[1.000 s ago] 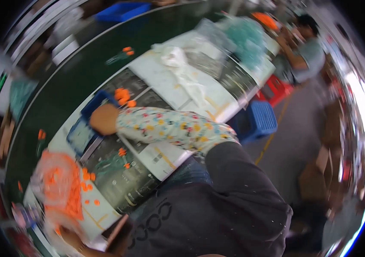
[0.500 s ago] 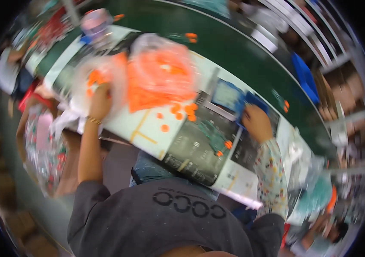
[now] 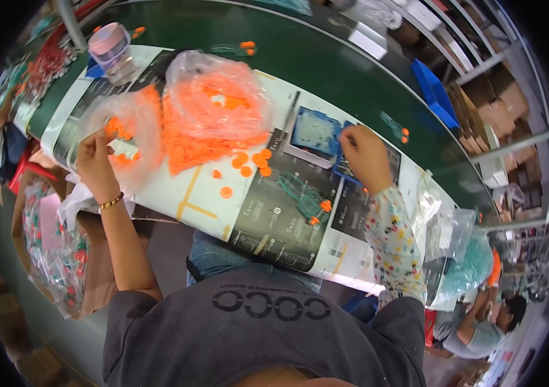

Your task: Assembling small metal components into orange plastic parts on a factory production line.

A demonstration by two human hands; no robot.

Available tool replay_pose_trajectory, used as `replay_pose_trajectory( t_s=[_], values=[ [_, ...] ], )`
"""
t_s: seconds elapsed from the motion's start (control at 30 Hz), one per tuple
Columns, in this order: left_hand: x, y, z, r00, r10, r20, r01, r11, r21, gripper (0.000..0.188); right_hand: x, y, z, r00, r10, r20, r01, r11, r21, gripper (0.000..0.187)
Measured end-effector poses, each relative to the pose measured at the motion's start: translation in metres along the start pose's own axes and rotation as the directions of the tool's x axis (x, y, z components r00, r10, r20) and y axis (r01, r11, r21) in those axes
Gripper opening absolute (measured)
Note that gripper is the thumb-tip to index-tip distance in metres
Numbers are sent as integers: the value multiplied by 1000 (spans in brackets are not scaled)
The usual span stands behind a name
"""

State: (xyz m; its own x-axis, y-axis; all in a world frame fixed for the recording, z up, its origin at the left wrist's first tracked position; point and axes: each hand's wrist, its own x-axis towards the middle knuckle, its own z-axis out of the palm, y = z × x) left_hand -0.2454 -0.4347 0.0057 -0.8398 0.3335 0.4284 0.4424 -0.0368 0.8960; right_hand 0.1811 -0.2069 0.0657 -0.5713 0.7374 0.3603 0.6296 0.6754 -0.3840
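My left hand (image 3: 97, 164) is at the near left edge of a clear plastic bag (image 3: 148, 126) holding small orange pieces (image 3: 119, 128). Its thumb and fingers are pinched together, and whatever is between them is too small to make out. Over a small blue tray (image 3: 345, 169) is my right hand (image 3: 370, 157), its fingertips drawn together and their contents hidden. Left of that tray sits a shallow box with a blue-and-white pad (image 3: 315, 133). Green pieces with orange ends (image 3: 303, 200) lie on the dark sheet, nearer to me.
A large bag of orange discs (image 3: 213, 97) rests mid-table, with loose discs (image 3: 246, 171) beside it. A pink-lidded jar (image 3: 112, 55) stands far left. Green strip assemblies lie on the green belt (image 3: 319, 74). A carton of bagged parts (image 3: 55, 245) is at my left; co-workers sit at both sides.
The view has shifted and sharpened. My left hand has come out of the bag's opening toward its left edge. My right hand has risen from low on the blue tray to its far side.
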Motion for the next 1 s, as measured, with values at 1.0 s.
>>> replay_pose_trajectory(
  t_s=[1.0],
  values=[
    [-185,145,128,329,34,944,944,-28,-328,16,-77,-115,-3,968,104,-229,54,802,594,6]
  ],
)
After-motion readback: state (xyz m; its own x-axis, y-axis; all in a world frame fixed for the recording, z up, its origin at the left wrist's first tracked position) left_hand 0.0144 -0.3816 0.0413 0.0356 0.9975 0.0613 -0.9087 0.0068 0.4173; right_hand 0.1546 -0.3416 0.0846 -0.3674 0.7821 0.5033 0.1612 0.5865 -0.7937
